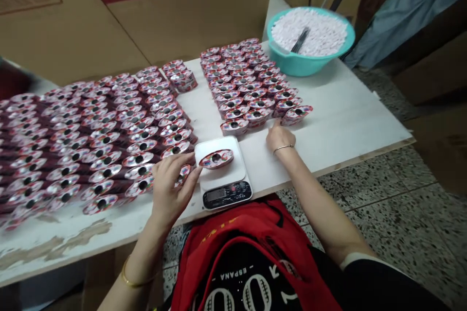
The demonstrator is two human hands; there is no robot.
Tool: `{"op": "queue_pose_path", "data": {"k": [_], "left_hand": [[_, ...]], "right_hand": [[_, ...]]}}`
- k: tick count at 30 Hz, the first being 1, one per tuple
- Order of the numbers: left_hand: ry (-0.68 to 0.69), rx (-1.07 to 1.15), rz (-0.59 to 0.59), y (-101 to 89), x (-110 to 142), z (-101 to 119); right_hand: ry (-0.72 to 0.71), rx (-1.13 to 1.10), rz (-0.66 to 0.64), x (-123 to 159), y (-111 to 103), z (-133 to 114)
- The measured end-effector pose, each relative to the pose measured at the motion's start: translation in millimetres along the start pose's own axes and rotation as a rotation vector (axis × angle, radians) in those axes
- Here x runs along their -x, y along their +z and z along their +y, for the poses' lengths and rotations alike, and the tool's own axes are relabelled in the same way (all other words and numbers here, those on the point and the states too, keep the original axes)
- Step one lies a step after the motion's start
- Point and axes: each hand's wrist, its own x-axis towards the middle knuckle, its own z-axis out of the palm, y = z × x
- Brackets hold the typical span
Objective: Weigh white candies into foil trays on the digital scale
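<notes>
A small oval packet (216, 159) with a red-and-white patterned top and a dark round hole lies on the white digital scale (239, 173). My left hand (174, 184) is at its left end, thumb and fingers apart, the thumb tip at the packet's edge. Whether it presses on the packet, I cannot tell. Over on the right, my right hand (280, 138) has its index finger stretched out to the near end of an oval packet (297, 114) in the front row; its other fingers are curled. The scale's display is too dim to read.
Many like packets (105, 148) stand in rows on the left of the white table (350, 112); another block (242, 80) stands behind the scale. A turquoise basin (310, 64) holds white pieces and a dark scoop-like tool (300, 40). Cardboard boxes (189, 19) line the back.
</notes>
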Motion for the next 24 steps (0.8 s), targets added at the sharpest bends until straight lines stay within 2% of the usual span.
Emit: {"op": "queue_pose_path", "data": {"k": [6, 12, 14, 16, 18, 21, 24], "left_hand": [[-0.056, -0.01, 0.036, -4.9, 8.9, -12.6], [-0.067, -0.002, 0.026, -1.4, 6.4, -11.3], [-0.055, 0.002, 0.02, 2.0, 2.5, -9.8], [-0.019, -0.013, -0.013, 7.4, -2.5, -8.4], [0.053, -0.06, -0.101, 15.2, -8.7, -6.3], [0.188, -0.147, -0.259, 32.2, -22.6, 1.9], [0.287, -0.142, -0.306, 55.9, -45.5, 20.1]], "right_hand": [[-0.018, 0.026, 0.039, 4.3, 2.9, -0.2], [-0.083, 0.001, 0.128, -0.2, 6.1, -5.5], [-0.08, -0.169, 0.122, -4.1, 6.5, -6.4], [-0.062, -0.504, 0.094, -4.4, 6.0, -5.0], [-0.064, -0.814, 0.052, 1.3, 5.7, -0.6], [-0.077, -1.036, -0.028, 21.0, 10.0, 11.5], [-0.045, -1.266, -0.143, 46.0, 18.6, 27.4]]}}
